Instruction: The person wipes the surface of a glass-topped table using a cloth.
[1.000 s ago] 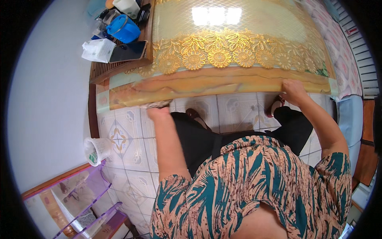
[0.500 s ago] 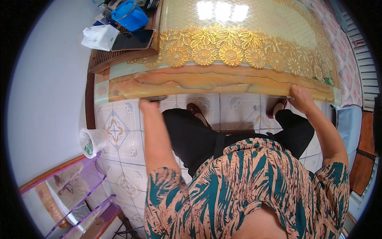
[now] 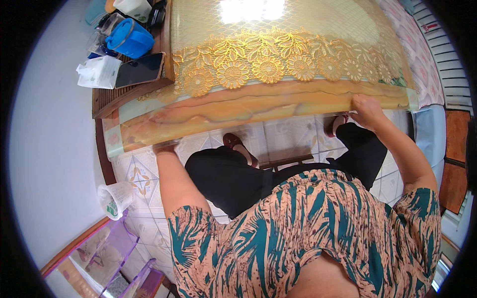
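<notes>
A clear plastic tablecloth with gold lace flowers (image 3: 268,69) covers a table, its marbled orange front strip (image 3: 238,105) hanging at the edge nearest me. My right hand (image 3: 367,110) is closed on the lower edge of this strip, toward its right end. Toward the left end, my left hand (image 3: 166,147) reaches up under the strip's lower edge. Its fingers are mostly hidden there, so their grip does not show.
A slatted wooden tray (image 3: 134,94) at the table's left bears a blue lidded cup (image 3: 130,38), a phone (image 3: 140,70) and a white tissue pack (image 3: 98,72). A white waste bin (image 3: 117,198) stands by the left wall. Patterned bedding (image 3: 417,54) lies right of the table.
My left hand has moved left along the front edge and farther under it. My right hand stays at the right part of the edge. The whole view has shifted and tilted somewhat.
</notes>
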